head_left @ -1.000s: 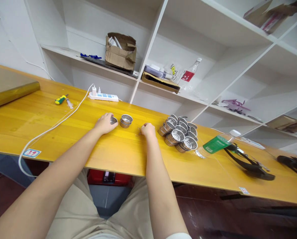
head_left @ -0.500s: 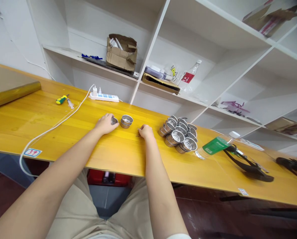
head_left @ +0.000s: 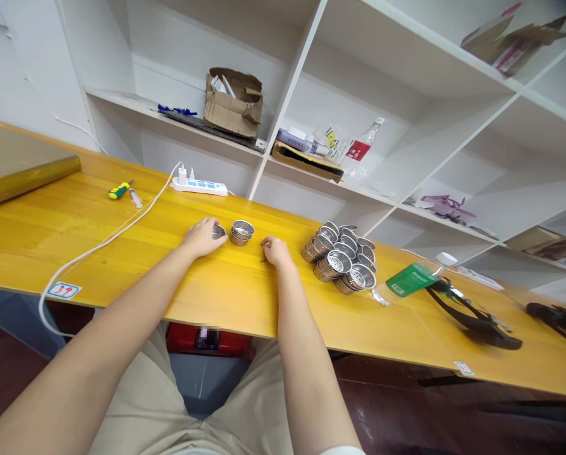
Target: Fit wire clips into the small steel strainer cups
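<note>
My left hand point(head_left: 204, 237) is closed around a small perforated metal cup point(head_left: 218, 232) on the yellow table. Just right of it stands a short stack of similar metal cups point(head_left: 241, 232), untouched. My right hand point(head_left: 275, 251) rests on the table farther right, its fingers bent together; whether a small thing is between them is hidden. A large cluster of stacked metal cups point(head_left: 340, 256) stands to the right of my right hand.
A bottle with a green label point(head_left: 412, 279) lies right of the cluster, beside a black strap-like object point(head_left: 472, 319). At the back left are a power strip point(head_left: 200, 186) with a white cable and a screwdriver point(head_left: 120, 190). Shelves point(head_left: 287, 82) rise behind the table.
The fingers of my right hand have shifted slightly on the table. My left hand stays on its cup; the view has moved a little.
</note>
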A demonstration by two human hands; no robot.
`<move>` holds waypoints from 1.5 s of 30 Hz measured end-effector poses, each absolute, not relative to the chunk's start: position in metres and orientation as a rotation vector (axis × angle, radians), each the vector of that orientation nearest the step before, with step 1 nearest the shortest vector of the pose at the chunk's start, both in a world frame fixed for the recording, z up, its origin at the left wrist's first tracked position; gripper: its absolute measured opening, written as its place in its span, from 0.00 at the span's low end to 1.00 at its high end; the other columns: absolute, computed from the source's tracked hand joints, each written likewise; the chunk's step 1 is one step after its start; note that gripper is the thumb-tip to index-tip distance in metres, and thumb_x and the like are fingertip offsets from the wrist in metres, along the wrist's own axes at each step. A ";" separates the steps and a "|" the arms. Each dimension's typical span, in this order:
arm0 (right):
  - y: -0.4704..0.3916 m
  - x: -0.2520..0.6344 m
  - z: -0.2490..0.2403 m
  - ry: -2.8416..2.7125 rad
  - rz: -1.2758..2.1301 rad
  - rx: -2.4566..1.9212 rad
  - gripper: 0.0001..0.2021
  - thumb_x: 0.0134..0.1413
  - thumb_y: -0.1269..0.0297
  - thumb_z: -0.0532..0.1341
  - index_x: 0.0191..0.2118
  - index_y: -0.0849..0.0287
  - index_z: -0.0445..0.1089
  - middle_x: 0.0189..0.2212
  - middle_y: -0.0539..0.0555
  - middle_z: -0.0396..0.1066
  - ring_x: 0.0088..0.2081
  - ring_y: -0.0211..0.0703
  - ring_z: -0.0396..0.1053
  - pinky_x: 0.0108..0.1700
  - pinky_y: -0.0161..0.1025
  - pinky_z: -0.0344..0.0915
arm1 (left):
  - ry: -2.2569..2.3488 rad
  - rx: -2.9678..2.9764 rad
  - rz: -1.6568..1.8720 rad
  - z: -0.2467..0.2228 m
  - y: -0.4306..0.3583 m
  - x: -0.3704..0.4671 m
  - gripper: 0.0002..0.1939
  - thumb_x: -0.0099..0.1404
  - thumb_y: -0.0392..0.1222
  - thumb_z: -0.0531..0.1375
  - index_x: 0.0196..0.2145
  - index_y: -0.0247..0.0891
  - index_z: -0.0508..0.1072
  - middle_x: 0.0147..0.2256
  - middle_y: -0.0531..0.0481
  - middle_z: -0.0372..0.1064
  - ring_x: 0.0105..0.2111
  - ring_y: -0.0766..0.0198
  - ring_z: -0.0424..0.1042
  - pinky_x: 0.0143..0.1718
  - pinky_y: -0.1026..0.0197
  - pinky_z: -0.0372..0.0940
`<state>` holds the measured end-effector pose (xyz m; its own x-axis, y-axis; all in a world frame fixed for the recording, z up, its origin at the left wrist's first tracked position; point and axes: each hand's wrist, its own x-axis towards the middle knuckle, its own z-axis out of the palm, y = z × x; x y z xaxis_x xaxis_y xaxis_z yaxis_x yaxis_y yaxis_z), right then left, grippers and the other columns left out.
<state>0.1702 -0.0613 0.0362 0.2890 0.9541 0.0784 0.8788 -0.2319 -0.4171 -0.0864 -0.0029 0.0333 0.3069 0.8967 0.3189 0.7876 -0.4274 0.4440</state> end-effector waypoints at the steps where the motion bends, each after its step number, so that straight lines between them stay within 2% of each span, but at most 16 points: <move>1: -0.061 0.170 0.036 -1.652 0.275 -2.177 0.14 0.64 0.73 0.58 0.47 0.55 0.79 0.42 0.56 0.81 0.45 0.42 0.76 0.48 0.33 0.67 | 1.548 2.365 0.787 0.033 -0.003 -0.086 0.29 0.63 0.60 0.60 0.56 0.40 0.69 0.56 0.39 0.70 0.56 0.44 0.71 0.56 0.48 0.65; 11: -0.061 0.170 0.036 -1.686 0.227 -2.179 0.11 0.64 0.72 0.59 0.44 0.56 0.79 0.42 0.56 0.80 0.46 0.43 0.76 0.50 0.33 0.66 | 1.557 2.369 0.777 0.033 -0.003 -0.086 0.29 0.64 0.60 0.59 0.56 0.41 0.69 0.57 0.39 0.70 0.56 0.45 0.71 0.56 0.48 0.65; 23: -0.058 0.173 0.033 -1.736 0.211 -2.168 0.15 0.64 0.74 0.56 0.49 0.55 0.78 0.43 0.56 0.80 0.46 0.43 0.75 0.50 0.34 0.65 | 1.538 2.364 0.773 0.034 -0.003 -0.086 0.29 0.64 0.60 0.59 0.57 0.40 0.68 0.57 0.39 0.70 0.58 0.44 0.70 0.57 0.47 0.65; 30: -0.058 0.174 0.032 -1.706 0.240 -2.168 0.15 0.63 0.74 0.56 0.47 0.55 0.78 0.43 0.55 0.80 0.45 0.42 0.74 0.49 0.32 0.65 | 1.546 2.357 0.761 0.035 -0.005 -0.087 0.29 0.64 0.60 0.59 0.57 0.41 0.68 0.58 0.39 0.70 0.58 0.44 0.70 0.57 0.48 0.64; 36: -0.058 0.174 0.032 -1.699 0.247 -2.152 0.15 0.64 0.74 0.56 0.48 0.56 0.77 0.43 0.55 0.80 0.46 0.42 0.75 0.50 0.33 0.65 | 1.540 2.368 0.765 0.034 -0.004 -0.087 0.29 0.64 0.60 0.59 0.57 0.41 0.68 0.58 0.39 0.70 0.58 0.44 0.70 0.57 0.48 0.64; 45: -0.058 0.174 0.033 -1.665 0.280 -2.133 0.12 0.63 0.73 0.58 0.45 0.57 0.78 0.44 0.55 0.80 0.47 0.42 0.75 0.52 0.33 0.65 | 1.544 2.359 0.754 0.036 -0.005 -0.087 0.29 0.64 0.60 0.59 0.57 0.41 0.68 0.57 0.39 0.70 0.58 0.44 0.70 0.57 0.47 0.64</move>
